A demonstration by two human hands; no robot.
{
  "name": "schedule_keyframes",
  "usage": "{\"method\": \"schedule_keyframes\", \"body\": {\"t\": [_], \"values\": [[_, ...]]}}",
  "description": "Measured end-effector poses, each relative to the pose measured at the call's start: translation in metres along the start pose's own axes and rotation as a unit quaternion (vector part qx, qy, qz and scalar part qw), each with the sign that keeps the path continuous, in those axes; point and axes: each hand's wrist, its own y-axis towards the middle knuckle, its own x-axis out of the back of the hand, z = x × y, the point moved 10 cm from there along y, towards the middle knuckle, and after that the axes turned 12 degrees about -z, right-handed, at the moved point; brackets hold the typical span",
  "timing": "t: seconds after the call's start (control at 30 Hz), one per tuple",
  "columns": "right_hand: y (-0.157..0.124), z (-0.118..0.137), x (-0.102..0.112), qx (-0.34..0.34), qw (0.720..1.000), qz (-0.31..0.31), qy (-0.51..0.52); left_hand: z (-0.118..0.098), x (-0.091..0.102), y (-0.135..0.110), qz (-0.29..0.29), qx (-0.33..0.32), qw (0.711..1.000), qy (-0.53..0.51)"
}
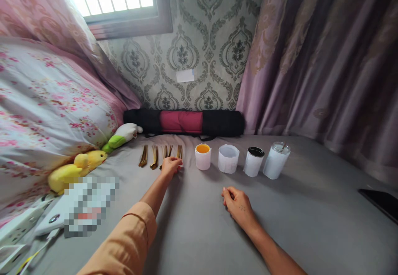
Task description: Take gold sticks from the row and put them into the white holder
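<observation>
Several bundles of thin brown sticks [154,156] lie in a row on the grey sheet [199,229]. My left hand [170,166] reaches to the rightmost bundle, fingers curled over its near end. My right hand [236,204] rests on the sheet in a loose fist, apart from everything. To the right of the sticks stands a row of white cups: one with orange filling [203,156], one pale and hollow-looking [228,158], one with a dark top [253,161], and a clear-lidded jar [276,160].
A black and red roll [183,122] lies against the patterned wall. Yellow plush toys [76,168] and a green-white one [122,136] sit by the floral bedding at left. A power strip [18,225] is at lower left, a dark phone [381,202] at right. Curtains hang on the right.
</observation>
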Motion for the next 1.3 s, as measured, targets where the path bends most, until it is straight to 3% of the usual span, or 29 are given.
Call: {"method": "schedule_keyframes", "body": {"t": [0.2, 0.53, 1.0, 1.3], "values": [[0.0, -0.001, 0.0, -0.001, 1.0, 0.002, 0.003, 0.006, -0.011, -0.01, 0.043, 0.058, 0.988, -0.133], [0.0, -0.001, 0.0, 0.0, 1.0, 0.0, 0.005, 0.012, -0.022, -0.031, 0.069, 0.132, 0.958, -0.244], [0.0, 0.0, 0.0, 0.003, 1.0, 0.006, -0.002, 0.011, -0.03, -0.068, 0.119, 0.16, 0.921, -0.335], [-0.001, -0.003, -0.002, 0.002, 1.0, 0.01, 0.002, 0.016, -0.031, -0.089, 0.116, 0.148, 0.91, -0.37]]}}
